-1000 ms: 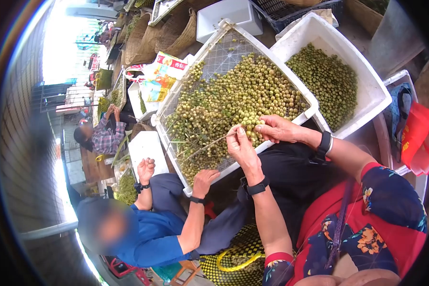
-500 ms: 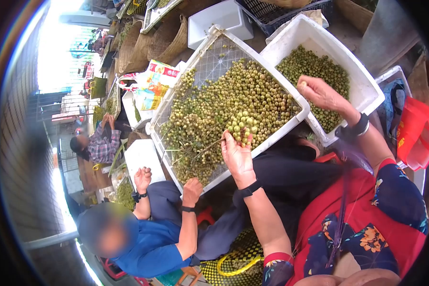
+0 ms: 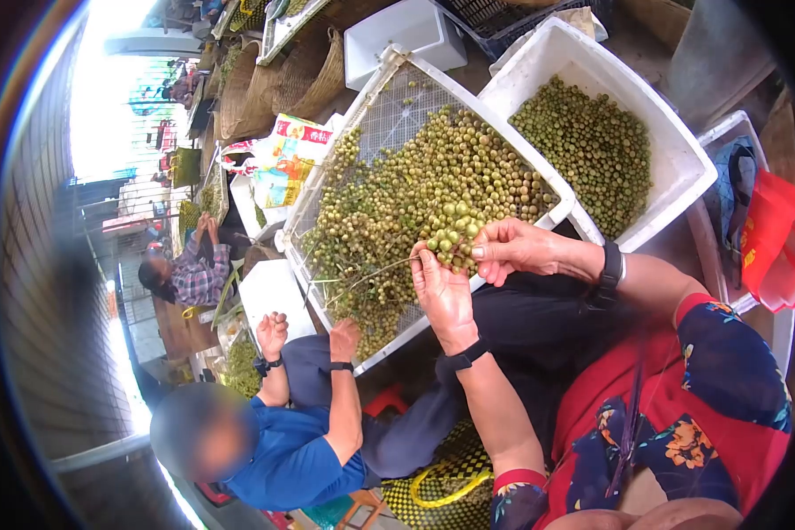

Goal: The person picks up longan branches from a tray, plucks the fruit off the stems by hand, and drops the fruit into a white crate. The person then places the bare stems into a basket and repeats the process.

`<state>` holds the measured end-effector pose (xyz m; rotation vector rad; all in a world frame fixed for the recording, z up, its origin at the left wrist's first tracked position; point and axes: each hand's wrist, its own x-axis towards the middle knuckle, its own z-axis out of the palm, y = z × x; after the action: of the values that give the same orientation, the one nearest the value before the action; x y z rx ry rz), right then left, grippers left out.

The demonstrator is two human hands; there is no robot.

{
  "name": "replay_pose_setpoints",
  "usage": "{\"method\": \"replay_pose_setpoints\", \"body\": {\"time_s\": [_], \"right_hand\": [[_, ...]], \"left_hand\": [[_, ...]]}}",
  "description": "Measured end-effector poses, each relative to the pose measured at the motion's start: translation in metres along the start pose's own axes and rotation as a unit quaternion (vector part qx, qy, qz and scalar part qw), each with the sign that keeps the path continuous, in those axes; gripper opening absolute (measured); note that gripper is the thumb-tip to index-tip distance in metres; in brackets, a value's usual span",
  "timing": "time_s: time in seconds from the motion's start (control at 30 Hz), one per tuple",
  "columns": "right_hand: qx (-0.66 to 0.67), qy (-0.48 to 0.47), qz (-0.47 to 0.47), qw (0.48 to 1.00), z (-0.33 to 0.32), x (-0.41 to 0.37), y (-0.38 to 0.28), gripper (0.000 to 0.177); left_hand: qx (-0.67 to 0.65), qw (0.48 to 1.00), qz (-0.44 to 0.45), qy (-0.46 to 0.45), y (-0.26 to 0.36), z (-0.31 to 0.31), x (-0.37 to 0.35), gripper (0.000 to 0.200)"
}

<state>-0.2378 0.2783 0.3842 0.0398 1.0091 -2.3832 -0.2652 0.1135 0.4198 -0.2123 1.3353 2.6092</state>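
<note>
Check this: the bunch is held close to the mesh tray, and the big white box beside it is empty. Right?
Not quite: the box holds fruit, as the head view shows. The bunch is held close to the tray.

Around me I list: one red bag (image 3: 775, 243), near my view's right edge; one small white box (image 3: 404, 42), beside a dark plastic crate (image 3: 521, 35); wicker baskets (image 3: 316, 81), left of that box; one printed plastic bag (image 3: 290, 166); one yellow-and-black woven basket (image 3: 399, 505), yellow handle; one person in plaid (image 3: 197, 278), well apart from me.
</note>
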Motion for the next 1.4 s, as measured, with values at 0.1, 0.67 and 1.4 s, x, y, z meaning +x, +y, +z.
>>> {"method": "replay_pose_setpoints", "body": {"time_s": [0.1,0.67,1.4], "right_hand": [[0.047,-0.038,-0.014,0.998,-0.003,-0.003,0.002,0.018],[-0.012,-0.038,-0.078,0.996,-0.024,-0.014,-0.028,0.044],[-0.757,0.369,-0.321,0.433,-0.086,-0.063,-0.081,0.023]], "left_hand": [[-0.002,1.0,-0.013,-0.002,-0.001,-0.001,-0.003,0.016],[0.011,0.997,-0.065,-0.03,0.011,0.002,-0.016,0.015],[-0.082,0.993,-0.077,0.03,-0.017,-0.014,-0.013,0.022]]}}
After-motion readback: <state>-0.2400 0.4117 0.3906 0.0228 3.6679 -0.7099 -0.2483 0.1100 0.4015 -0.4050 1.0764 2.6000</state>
